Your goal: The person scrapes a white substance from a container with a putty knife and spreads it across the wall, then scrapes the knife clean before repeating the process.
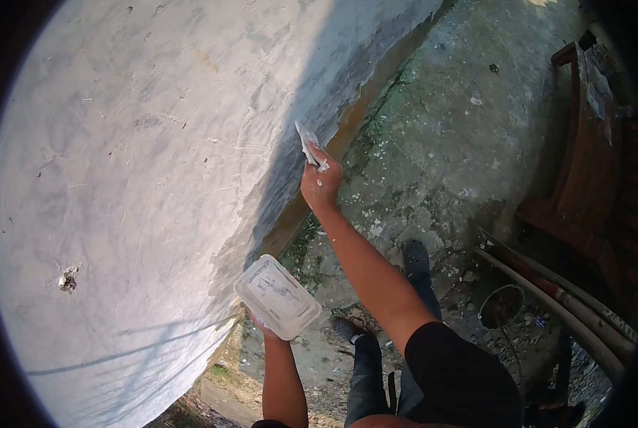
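My right hand [322,178] is closed around a flat scraper [306,141] smeared with white paste, held at the lower part of the whitish wall [148,157]. White specks cover the back of this hand. Lower down, my left hand [260,324] grips a rectangular pale plastic container [278,296] from beneath and behind, so most of its fingers are hidden. The container is near the wall's bottom edge, and its broad face is toward me, with grey smears in the middle.
A brown wooden bench [583,157] stands at the right. Below it lie long poles [561,303] and a round hoop-like object [501,307]. My shoes [417,258] are on rough concrete ground [469,114] spotted white. The wall has a hole [69,279].
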Action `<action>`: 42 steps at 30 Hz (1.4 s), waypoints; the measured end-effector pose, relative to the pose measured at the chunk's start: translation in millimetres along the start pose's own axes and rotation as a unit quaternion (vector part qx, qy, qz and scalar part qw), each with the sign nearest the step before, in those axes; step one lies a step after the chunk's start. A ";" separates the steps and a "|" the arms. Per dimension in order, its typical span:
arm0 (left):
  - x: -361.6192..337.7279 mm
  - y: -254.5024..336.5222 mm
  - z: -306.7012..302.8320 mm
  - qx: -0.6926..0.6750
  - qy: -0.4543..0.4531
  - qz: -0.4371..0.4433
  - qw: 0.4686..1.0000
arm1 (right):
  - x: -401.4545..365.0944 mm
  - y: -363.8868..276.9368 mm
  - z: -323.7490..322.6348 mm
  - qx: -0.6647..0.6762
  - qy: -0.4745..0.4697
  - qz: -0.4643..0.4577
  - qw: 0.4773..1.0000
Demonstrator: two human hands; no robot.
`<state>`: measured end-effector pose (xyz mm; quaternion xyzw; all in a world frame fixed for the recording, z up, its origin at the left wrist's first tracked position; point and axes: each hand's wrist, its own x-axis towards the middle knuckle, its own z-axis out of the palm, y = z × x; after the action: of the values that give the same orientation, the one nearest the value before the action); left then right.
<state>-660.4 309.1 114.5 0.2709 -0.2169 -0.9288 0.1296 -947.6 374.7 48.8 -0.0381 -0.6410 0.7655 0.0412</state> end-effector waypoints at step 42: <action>-53.8 21.2 -49.5 -0.038 0.062 0.000 0.997 | -111.3 28.8 -49.0 0.074 -0.067 0.333 0.938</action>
<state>-586.0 293.4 111.0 0.3227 -0.1735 -0.9178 0.1531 -832.0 405.1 12.5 -0.1946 -0.5342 0.7817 -0.2562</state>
